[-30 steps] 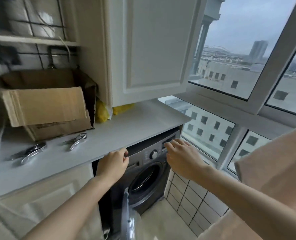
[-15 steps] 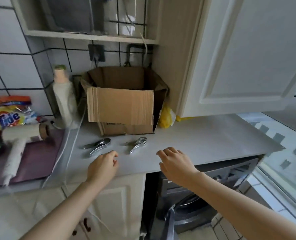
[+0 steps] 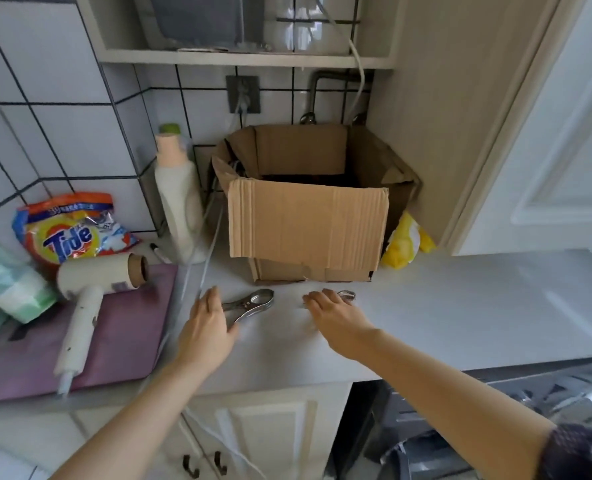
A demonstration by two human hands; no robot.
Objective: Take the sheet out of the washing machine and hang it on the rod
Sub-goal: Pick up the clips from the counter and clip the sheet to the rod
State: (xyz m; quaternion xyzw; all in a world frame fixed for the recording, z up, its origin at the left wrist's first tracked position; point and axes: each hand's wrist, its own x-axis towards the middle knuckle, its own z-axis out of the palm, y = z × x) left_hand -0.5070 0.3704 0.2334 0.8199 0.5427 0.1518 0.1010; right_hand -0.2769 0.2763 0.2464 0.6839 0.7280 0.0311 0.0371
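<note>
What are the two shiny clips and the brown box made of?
The left clip and the right clip, half hidden under the right hand, look like bare polished metal: silvery, with bright glints. The box looks like corrugated cardboard: matte brown, faint ridges, bent flaps.

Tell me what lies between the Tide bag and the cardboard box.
In the head view, a pale detergent bottle stands between the Tide bag and the cardboard box, beside the box.
</note>
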